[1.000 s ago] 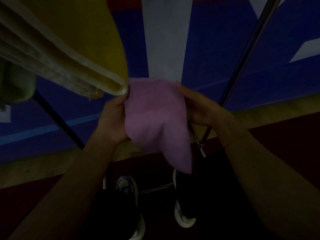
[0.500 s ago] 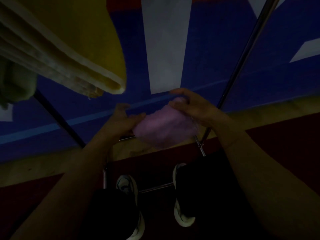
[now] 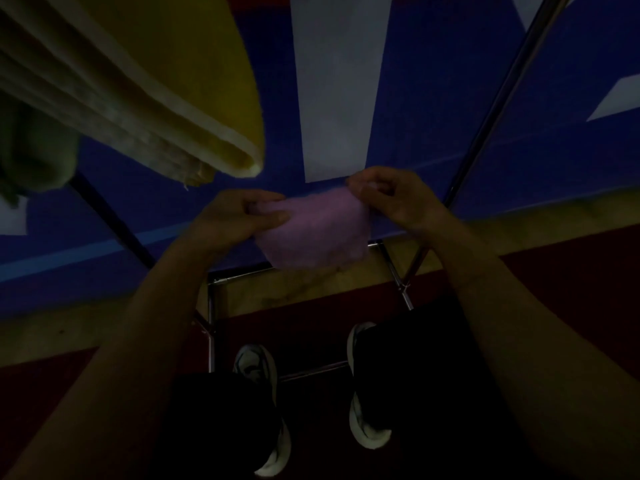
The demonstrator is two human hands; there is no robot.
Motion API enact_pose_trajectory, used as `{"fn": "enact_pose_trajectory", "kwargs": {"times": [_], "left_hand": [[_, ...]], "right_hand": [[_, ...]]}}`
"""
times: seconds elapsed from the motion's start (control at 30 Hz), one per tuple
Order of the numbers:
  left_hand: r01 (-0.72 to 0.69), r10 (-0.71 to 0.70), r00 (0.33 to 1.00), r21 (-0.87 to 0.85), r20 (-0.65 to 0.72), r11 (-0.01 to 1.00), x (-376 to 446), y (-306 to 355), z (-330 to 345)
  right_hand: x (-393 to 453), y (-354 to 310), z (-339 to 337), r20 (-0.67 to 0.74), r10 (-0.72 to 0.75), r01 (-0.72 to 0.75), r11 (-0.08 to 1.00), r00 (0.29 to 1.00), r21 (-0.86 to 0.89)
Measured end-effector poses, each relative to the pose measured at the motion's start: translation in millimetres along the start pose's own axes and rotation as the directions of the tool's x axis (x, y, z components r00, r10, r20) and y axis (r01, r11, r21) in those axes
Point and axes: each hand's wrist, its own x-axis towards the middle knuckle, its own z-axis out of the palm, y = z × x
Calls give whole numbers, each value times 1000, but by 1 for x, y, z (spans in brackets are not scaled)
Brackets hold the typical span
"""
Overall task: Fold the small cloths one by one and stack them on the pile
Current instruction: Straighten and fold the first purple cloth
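Head view: mid-fold at frame centre, the left hand (image 3: 235,220) and right hand (image 3: 394,199) each pinch a top corner of the pink cloth (image 3: 318,233), which likely next goes on the pile (image 3: 145,88) at upper left.

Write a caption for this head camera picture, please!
Left hand and right hand pinch a small pink fluffy cloth beside stacked yellow folded cloths.

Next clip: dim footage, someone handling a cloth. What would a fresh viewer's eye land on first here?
The small pink fuzzy cloth at centre frame, stretched between the left hand and the right hand, each pinching an upper corner. Next, the stack of folded yellow and cream cloths looming at upper left. Behind the hands lies a blue surface with white shapes.
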Motion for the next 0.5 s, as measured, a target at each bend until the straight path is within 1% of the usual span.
{"fn": "enact_pose_trajectory", "kwargs": {"times": [0.1, 0.17, 0.2, 0.27, 0.33, 0.37, 0.4, 0.43, 0.5], "left_hand": [[-42, 45, 999, 116, -26, 992, 2, -3, -3], [-59, 66, 997, 148, -41, 987, 2, -3, -1], [-61, 67, 996, 120, -52, 991, 3, -6, -1], [-73, 71, 996, -34, -55, 997, 2, -6, -2], [-68, 59, 997, -179, -55, 981, 1, -5, -3], [-56, 43, 997, -208, -69, 977, 1, -4, -3], [-49, 30, 995, -200, -96, 979, 1, -4, -4], [-53, 34, 990, -141, -135, 989, 2, -4, -4], [-69, 81, 977, 71, -198, 995, 3, -5, -4]], "right_hand": [[0, -2, 3, 5, 14, -14, 1000, 1000, 5], [-1, -2, 5, 32, 42, -43, 999, 999, 23], [-1, -2, 6, 47, 55, -57, 998, 997, 25], [0, 0, 7, 55, 78, -81, 996, 995, 45], [2, 2, 7, 33, 107, -110, 991, 994, 74], [3, 3, 6, 18, 116, -117, 990, 993, 81], [3, 3, 6, 6, 118, -118, 990, 993, 81], [3, 3, 6, 1, 119, -118, 989, 993, 84], [3, 1, 5, 5, 114, -114, 990, 993, 89]]}}
